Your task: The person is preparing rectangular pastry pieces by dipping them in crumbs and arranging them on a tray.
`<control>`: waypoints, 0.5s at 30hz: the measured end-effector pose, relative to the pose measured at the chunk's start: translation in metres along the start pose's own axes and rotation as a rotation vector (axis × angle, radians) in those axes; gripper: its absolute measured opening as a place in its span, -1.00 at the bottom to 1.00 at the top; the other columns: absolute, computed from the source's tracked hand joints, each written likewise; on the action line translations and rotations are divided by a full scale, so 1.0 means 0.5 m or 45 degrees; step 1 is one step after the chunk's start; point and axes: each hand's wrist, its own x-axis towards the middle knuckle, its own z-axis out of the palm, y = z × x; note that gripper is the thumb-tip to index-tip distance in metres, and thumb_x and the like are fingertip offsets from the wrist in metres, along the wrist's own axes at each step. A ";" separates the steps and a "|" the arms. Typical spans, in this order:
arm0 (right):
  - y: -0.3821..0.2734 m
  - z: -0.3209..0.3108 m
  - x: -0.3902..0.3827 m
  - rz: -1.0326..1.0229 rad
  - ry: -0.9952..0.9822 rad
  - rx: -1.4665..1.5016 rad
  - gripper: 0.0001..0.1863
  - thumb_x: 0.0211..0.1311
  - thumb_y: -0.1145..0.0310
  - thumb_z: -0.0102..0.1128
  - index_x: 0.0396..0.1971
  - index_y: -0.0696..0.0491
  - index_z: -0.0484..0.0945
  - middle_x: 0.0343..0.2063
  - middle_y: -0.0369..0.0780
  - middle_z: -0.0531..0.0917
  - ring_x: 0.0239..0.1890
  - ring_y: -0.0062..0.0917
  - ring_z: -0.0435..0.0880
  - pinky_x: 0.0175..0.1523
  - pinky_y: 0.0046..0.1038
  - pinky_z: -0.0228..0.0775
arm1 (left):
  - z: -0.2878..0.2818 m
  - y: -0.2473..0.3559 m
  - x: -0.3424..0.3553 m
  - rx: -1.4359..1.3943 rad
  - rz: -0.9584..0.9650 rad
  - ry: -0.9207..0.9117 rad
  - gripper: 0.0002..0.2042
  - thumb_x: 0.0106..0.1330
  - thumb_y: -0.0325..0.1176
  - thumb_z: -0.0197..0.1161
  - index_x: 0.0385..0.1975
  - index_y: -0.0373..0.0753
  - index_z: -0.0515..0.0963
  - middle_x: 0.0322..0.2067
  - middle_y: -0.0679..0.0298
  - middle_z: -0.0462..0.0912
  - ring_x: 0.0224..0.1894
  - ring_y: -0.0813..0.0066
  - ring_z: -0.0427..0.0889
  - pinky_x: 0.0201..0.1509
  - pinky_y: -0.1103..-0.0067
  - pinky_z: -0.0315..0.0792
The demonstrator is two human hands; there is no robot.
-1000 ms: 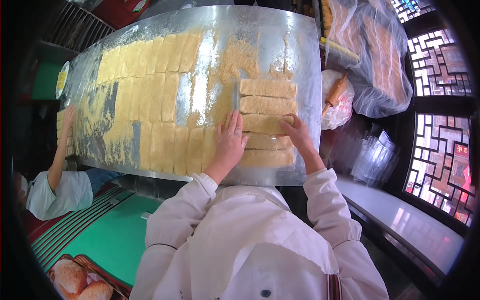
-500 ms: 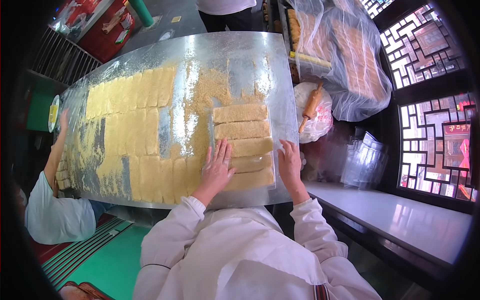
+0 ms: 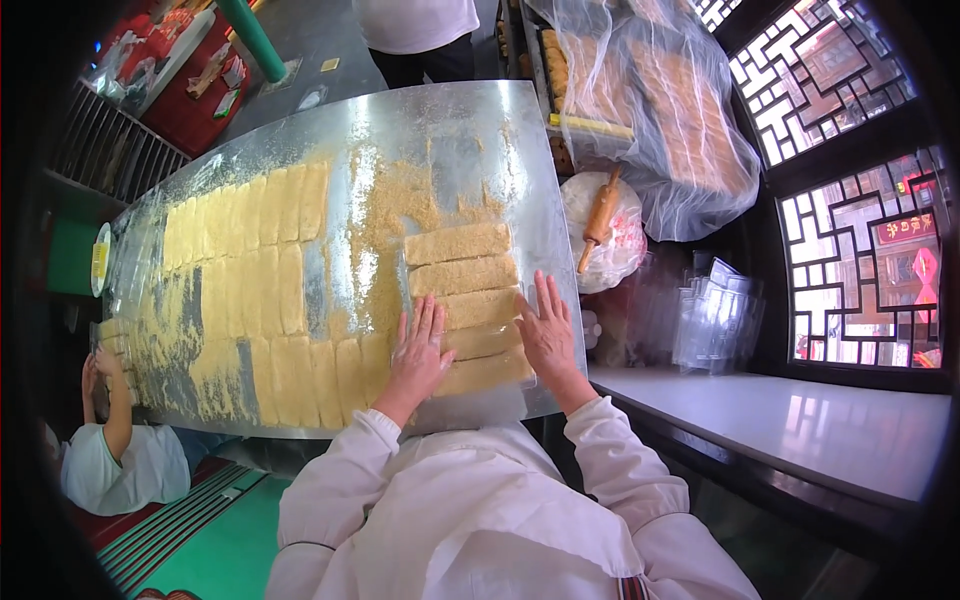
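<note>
Beyond the lattice window [image 3: 790, 80], a red sign [image 3: 905, 229] carries pale characters, and the white bag [image 3: 625, 240] under the rolling pin [image 3: 600, 215] bears red print, too small and creased for me to make out.

My left grip [image 3: 417, 355] lies flat and spread over the left ends of the third and fourth strips, fingers pointing away from me, closed on nothing. My right grip [image 3: 549, 340] is wide too: fingers straight and parted, thumb reaching toward the right end of the third strip [image 3: 470, 310]; whether it touches I cannot tell. That strip sits in the middle of five crumb-coated strips [image 3: 458, 243], lying crosswise one below another at the right side of the metal desk [image 3: 440, 115].

A second ago my right fingers were bent onto the third strip's end; half a second ago they hung curled beside it. Now they reach out straight. At far left, a co-worker's hands [image 3: 105, 362] are together, lower than the outstretched one seen before.
</note>
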 end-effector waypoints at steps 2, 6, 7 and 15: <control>0.005 0.004 0.008 0.048 0.046 0.030 -0.41 0.26 0.24 0.20 0.29 -0.01 0.37 0.48 -0.02 0.01 0.53 -0.10 -0.06 0.43 -0.11 0.02 | 0.000 0.002 -0.001 0.009 0.001 -0.015 -0.10 0.24 -0.20 0.32 0.47 -0.38 -0.08 0.51 -0.02 -0.16 0.55 0.07 -0.18 0.57 0.18 -0.25; 0.010 0.044 0.003 0.030 -0.050 0.210 -0.40 0.26 0.26 0.21 0.32 -0.04 0.38 0.48 0.01 -0.01 0.53 -0.07 -0.07 0.45 -0.14 0.01 | 0.000 0.000 0.002 0.024 -0.034 -0.023 -0.11 0.23 -0.19 0.33 0.46 -0.37 -0.05 0.51 -0.01 -0.13 0.55 0.09 -0.16 0.57 0.17 -0.23; 0.019 0.069 -0.001 0.086 -0.011 0.429 -0.38 0.26 0.25 0.21 0.34 -0.04 0.35 0.48 0.01 -0.01 0.52 -0.07 -0.07 0.46 -0.13 0.00 | -0.001 0.006 0.005 0.030 -0.051 -0.028 -0.12 0.22 -0.17 0.34 0.46 -0.37 -0.01 0.50 0.00 -0.10 0.55 0.10 -0.13 0.57 0.16 -0.22; -0.019 0.009 -0.007 0.039 -0.031 0.187 -0.17 0.21 0.12 0.27 0.44 -0.01 0.14 0.48 -0.01 0.01 0.52 -0.09 -0.05 0.48 -0.03 -0.03 | -0.010 0.010 0.010 0.016 -0.040 0.029 -0.12 0.23 -0.19 0.33 0.46 -0.37 -0.03 0.50 0.00 -0.12 0.55 0.09 -0.14 0.57 0.16 -0.22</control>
